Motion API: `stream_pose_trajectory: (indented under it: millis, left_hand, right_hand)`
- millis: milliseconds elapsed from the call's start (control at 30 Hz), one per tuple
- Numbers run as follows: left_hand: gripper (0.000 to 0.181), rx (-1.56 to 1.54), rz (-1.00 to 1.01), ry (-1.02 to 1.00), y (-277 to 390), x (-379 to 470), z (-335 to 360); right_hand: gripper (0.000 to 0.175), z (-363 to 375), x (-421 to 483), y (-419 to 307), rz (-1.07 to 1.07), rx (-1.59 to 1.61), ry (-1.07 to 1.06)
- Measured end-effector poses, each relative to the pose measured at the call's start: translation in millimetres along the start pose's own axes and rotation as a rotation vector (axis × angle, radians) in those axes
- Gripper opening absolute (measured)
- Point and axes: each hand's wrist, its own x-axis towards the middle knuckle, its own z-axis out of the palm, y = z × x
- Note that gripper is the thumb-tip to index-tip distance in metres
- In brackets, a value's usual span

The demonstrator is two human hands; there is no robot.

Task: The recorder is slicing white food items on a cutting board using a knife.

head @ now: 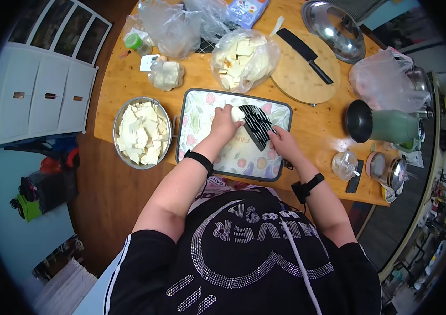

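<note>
A cutting board [231, 153] with a fruit-and-vegetable print and a dark rim lies before me on the wooden table. My left hand [225, 124] grips a small white piece of food [238, 114] over the board's middle. Beside it, my right hand [283, 142] holds a broad black knife [256, 125] with pale stripes along its blade. The blade is next to the white piece; whether they touch I cannot tell. Left of the board, a round metal bowl [117, 151] is heaped with flat white slices [144, 132].
Behind the board sit a plastic bag of white pieces [242, 59] and a smaller wrapped bundle [166, 75]. A black cleaver [305, 55] rests on a round wooden board [294, 80]. Rightward are a metal lid [335, 29], a green bottle [394, 126] and a glass jar [386, 169].
</note>
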Motion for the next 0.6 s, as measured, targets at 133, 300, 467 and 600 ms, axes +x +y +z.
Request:
stream_pose_trajectory:
  millis: [133,300,467,600]
  left_hand:
    - [0.061,-0.032,0.073,0.043,-5.4,1.0,5.3]
    - [0.049,-0.02,0.066,0.124,13.7,-12.6,2.6]
    - [0.045,-0.052,0.159,0.092,4.3,-13.1,-10.8]
    - [0.049,-0.145,0.168,0.137,-0.2,-24.8,-45.0]
  right_hand:
    - [0.021,-4.5,4.6,4.2,-0.052,-0.096,0.01]
    - [0.02,-27.6,-9.6,1.6,-0.138,-0.149,0.126]
    - [0.02,-42.1,-20.6,0.6,-0.092,-0.091,0.141]
    - [0.021,-40.4,-21.5,1.5,-0.107,-0.252,0.188]
